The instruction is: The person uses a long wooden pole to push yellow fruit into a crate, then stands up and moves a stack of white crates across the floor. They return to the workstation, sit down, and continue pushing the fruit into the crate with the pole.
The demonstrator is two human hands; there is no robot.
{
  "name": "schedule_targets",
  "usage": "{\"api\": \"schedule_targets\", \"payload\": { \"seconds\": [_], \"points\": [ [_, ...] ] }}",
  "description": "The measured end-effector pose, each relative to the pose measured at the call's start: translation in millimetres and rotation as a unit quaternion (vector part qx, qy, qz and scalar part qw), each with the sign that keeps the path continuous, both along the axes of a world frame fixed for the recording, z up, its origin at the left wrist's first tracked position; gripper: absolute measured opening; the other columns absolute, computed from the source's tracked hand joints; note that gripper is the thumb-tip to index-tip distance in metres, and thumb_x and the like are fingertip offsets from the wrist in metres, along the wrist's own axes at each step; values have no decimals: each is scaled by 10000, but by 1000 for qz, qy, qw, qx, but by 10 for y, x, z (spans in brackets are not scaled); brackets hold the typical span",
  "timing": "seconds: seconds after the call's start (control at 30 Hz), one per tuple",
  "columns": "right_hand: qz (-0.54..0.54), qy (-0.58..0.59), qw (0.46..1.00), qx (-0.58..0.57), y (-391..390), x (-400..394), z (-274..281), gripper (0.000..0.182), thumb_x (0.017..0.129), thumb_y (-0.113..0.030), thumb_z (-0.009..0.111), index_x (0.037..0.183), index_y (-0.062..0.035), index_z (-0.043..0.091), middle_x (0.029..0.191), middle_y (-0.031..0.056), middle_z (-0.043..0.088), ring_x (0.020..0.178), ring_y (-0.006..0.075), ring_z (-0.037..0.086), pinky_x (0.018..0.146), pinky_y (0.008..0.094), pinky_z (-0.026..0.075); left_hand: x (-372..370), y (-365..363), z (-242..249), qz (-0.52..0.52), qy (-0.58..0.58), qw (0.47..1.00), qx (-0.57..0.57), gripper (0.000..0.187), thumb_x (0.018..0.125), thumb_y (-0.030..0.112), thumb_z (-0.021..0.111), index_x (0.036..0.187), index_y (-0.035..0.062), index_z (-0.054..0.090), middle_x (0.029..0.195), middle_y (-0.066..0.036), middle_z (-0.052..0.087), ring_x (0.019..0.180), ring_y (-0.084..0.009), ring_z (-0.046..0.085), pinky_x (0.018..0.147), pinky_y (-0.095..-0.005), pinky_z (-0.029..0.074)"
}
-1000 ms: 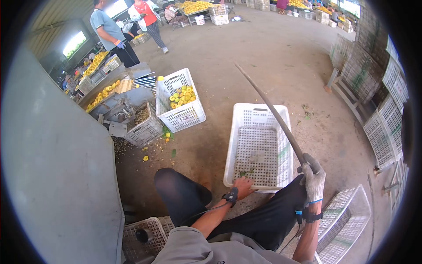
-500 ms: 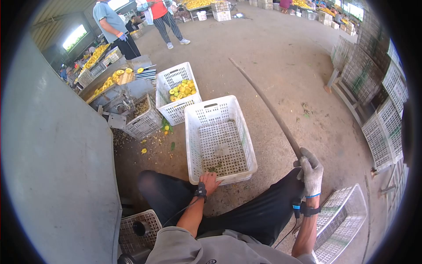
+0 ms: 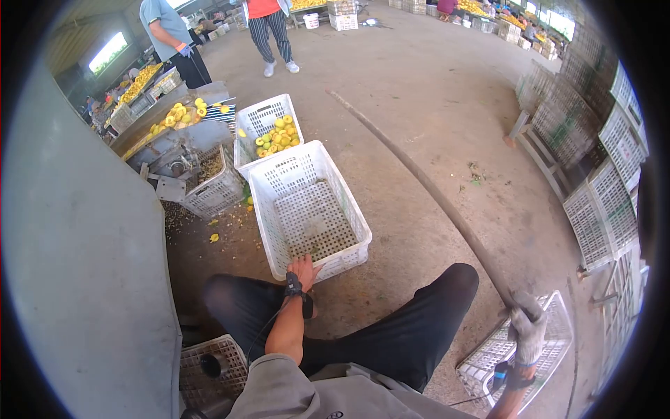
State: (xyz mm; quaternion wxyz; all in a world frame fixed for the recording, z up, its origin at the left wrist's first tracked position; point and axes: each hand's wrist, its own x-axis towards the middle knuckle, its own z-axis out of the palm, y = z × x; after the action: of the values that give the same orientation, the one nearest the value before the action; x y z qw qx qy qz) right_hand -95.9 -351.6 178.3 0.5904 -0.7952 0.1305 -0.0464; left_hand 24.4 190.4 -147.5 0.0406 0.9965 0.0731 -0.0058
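Note:
A white plastic crate (image 3: 328,268) stands on the floor before my knees, with a few leafy scraps on its slotted bottom. My bare left hand (image 3: 303,271) is closed over its near rim. Off to the right, my gloved right hand (image 3: 528,325) is wrapped around the end of a long wooden stick (image 3: 436,192), which slants forward and left over the floor. Beneath that hand lies another white crate (image 3: 488,353), tilted. Just beyond the first crate is a fruit crate (image 3: 244,150) partly filled with yellow-green fruit (image 3: 277,140).
A grey metal panel (image 3: 91,244) rises close on my left. Beside it a machine chute (image 3: 150,136) carries yellow fruit, above a crate of scraps (image 3: 213,185). Stacked crates (image 3: 593,216) line the right side. Two people (image 3: 164,35) stand ahead.
The large crate has shifted left and turned slightly, my left hand staying on its rim. My right hand has swung right and back, drawing the stick with it.

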Motion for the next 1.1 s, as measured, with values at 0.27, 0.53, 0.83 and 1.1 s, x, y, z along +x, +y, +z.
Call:
{"api": "schedule_targets", "payload": {
  "seconds": [0.27,0.53,0.83,1.1],
  "points": [
    [30,-13,998,44,-719,-1012,-207,525,831,-429,878,1098,-3,727,813,115,744,524,109,595,448,223,399,155,-361,262,-102,-99,990,-6,656,948,641,632,1083,3,704,993,-175,729,1023,-362,651,875,-503,497],
    [37,74,997,-3,-982,-1400,157,299,823,-201,839,1005,20,750,725,157,739,434,130,574,407,244,407,599,-1787,1137,132,85,644,-749,742,1064,645,435,1277,-51,580,1192,-219,738,1125,-358,701,959,-512,552],
    [311,106,902,-279,458,-774,233,745,945,-169,724,1616,-152,400,1151,94,758,880,241,730,772,322,582,211,-1700,1413,133,282,661,-683,664,1064,479,570,1470,-37,468,1418,-161,574,1212,-296,604,1040,-438,501],
    [151,45,954,-257,967,-866,337,325,863,-163,780,1171,-61,759,967,161,762,869,342,752,784,382,601,-61,-1713,1146,123,236,652,-709,515,1045,422,625,1232,-57,622,1097,-166,761,957,-253,754,876,-386,621]
  ]
}}
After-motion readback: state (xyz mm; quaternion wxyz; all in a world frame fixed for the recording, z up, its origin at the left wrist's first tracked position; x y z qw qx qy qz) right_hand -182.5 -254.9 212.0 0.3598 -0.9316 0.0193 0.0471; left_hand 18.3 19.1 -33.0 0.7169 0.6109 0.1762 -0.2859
